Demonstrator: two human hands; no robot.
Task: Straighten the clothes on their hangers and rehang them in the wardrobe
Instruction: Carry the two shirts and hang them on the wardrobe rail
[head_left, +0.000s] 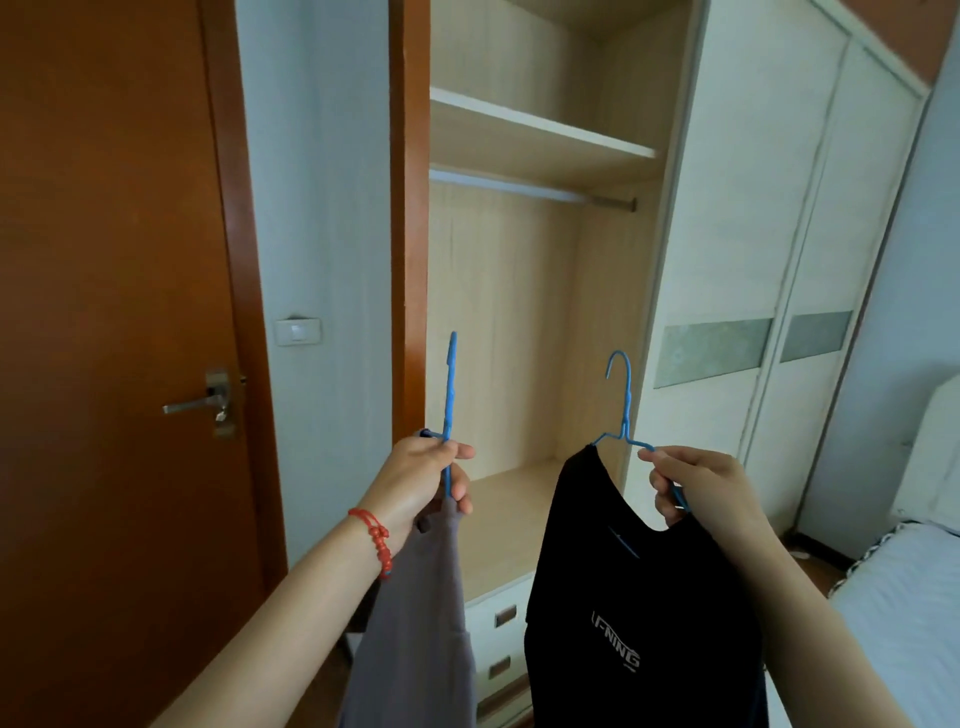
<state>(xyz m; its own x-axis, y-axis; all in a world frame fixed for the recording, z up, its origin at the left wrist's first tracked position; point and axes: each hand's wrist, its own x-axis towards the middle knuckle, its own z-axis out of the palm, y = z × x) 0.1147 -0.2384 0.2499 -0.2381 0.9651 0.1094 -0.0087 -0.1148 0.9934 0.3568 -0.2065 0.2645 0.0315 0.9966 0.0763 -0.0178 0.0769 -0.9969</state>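
My left hand (423, 480) grips a blue hanger (450, 395) seen edge-on, hook pointing up, with a grey garment (415, 623) hanging from it. My right hand (698, 486) pinches the right shoulder of a second blue hanger (623, 400), which carries a black T-shirt (639, 597) with white lettering. The shirt sits crooked, its collar sagging below the hanger. Both hangers are held in front of the open wardrobe (519, 332), well below its bare rail (530, 189).
A shelf (540, 130) sits above the rail. Drawers (498, 644) lie under the hanging space. A brown door (114, 312) stands at the left, white sliding wardrobe doors (769, 260) at the right, and a bed (904, 613) at the lower right.
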